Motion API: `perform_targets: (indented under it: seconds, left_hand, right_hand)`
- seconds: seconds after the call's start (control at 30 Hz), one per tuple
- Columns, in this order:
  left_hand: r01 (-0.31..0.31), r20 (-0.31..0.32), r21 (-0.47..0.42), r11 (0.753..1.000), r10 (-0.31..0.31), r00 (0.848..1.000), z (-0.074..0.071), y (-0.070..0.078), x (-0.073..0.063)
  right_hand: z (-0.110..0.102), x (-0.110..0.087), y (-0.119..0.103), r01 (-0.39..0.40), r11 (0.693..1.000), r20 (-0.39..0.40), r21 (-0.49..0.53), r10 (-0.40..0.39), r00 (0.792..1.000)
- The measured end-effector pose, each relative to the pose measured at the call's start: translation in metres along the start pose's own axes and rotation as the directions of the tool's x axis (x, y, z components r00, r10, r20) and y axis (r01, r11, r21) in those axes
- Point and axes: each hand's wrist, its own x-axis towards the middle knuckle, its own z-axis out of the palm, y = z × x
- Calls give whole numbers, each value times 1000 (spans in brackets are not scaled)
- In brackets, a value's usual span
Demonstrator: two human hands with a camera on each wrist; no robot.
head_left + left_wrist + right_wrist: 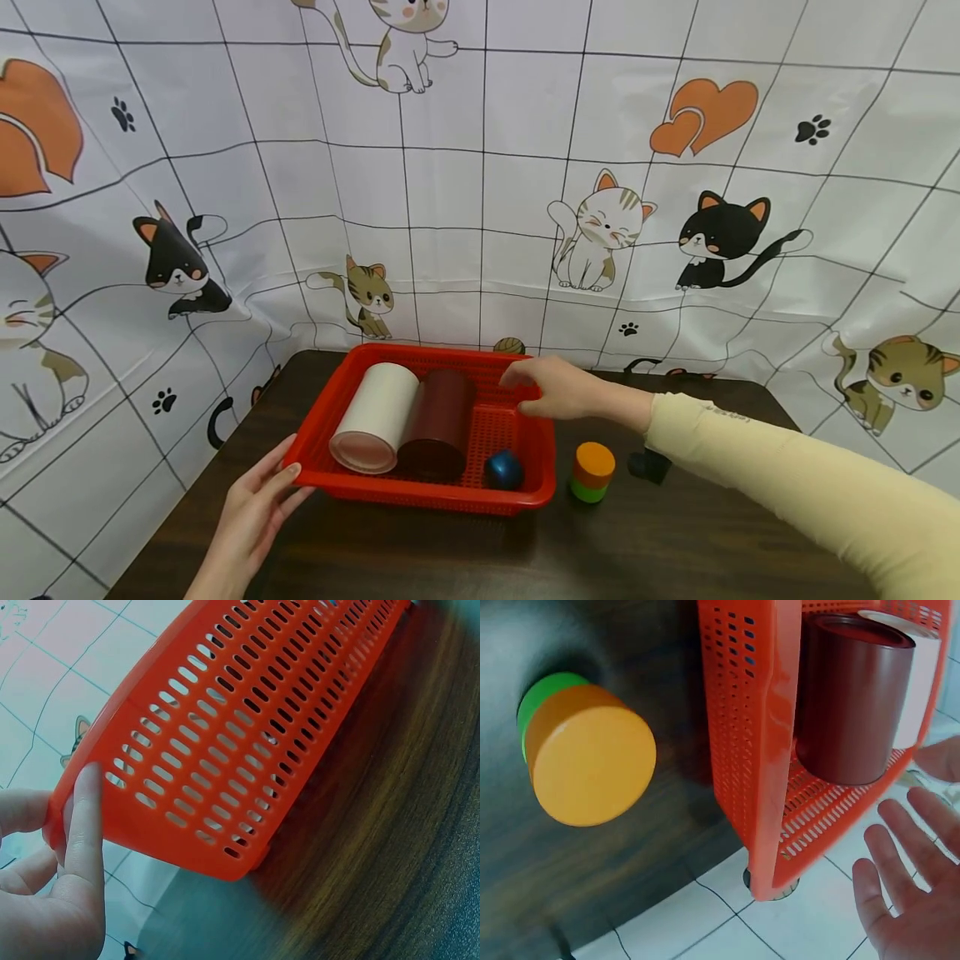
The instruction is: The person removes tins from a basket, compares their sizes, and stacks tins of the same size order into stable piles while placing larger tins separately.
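A red plastic basket [420,493] stands on the table, with a white can [378,408], a dark brown can [441,425] and a small shiny blue object [503,472] inside. The two cans lie on their sides next to each other at the left. With thumb and fingers my left hand [253,510] pinches the basket's front left corner; the left wrist view shows the thumb against the outer wall. My right hand [561,388] hovers over the basket's right back part. Its fingers [904,851] are spread and hold nothing in the right wrist view.
Right of the basket stands an orange and green cylinder [594,467], orange on top. A small black object [649,467] lies beyond it, partly under the right sleeve [750,467]. A white sheet with cat drawings [517,208] hangs behind the dark wooden table [420,558].
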Motion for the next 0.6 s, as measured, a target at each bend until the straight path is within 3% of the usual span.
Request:
perform_targets:
  seconds: [0.23,0.6]
  left_hand:
    - [-16,6,-16,1000,16,1000,1,0,2]
    - [-15,-7,2,1000,15,1000,2,2,1]
  right_hand:
    - [-7,19,-13,54,996,124,-75,-44,991]
    - [-10,43,-18,43,978,263,-206,13,965]
